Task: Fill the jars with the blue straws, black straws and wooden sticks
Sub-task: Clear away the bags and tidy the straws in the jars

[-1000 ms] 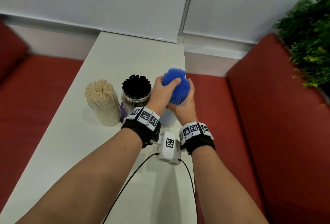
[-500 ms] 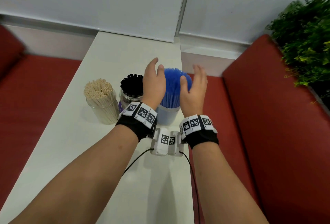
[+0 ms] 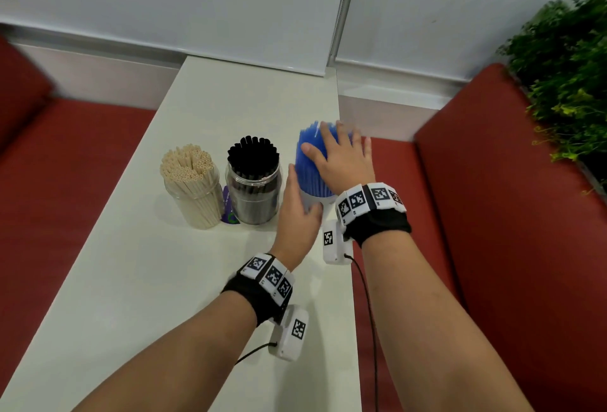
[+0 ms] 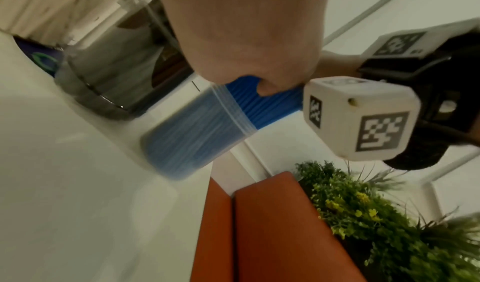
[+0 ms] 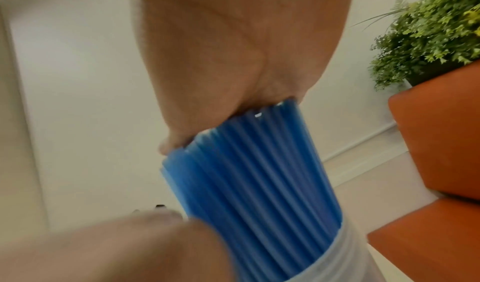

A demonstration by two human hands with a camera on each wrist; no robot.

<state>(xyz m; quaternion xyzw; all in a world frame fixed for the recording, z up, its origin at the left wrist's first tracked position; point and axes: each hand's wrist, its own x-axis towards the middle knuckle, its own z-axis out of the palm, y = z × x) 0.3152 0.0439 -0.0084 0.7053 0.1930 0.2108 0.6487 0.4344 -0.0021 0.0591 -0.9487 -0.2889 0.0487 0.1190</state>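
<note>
The white bench (image 3: 138, 280) runs lengthwise between two red seats (image 3: 512, 247), with a green plant (image 3: 565, 83) beyond the right one. Three jars stand in a row on the bench. The blue straws (image 3: 308, 165) sit upright in the rightmost clear jar (image 4: 192, 134), close to the bench's right edge. The right hand (image 3: 345, 162) lies flat on top of them, its grip wide, fingers straight and spread, palm against the straw tips. The left hand (image 3: 297, 214) is at the near left side of that same jar; its thumb lies against the jar's rim, but whether its fingers wrap the jar I cannot tell. Just left of the left hand's grip stands the jar of black straws (image 3: 253, 162), and left of that, the jar of wooden sticks (image 3: 189, 165). Between the feet of these two jars shows a small purple label (image 3: 227, 204).
</note>
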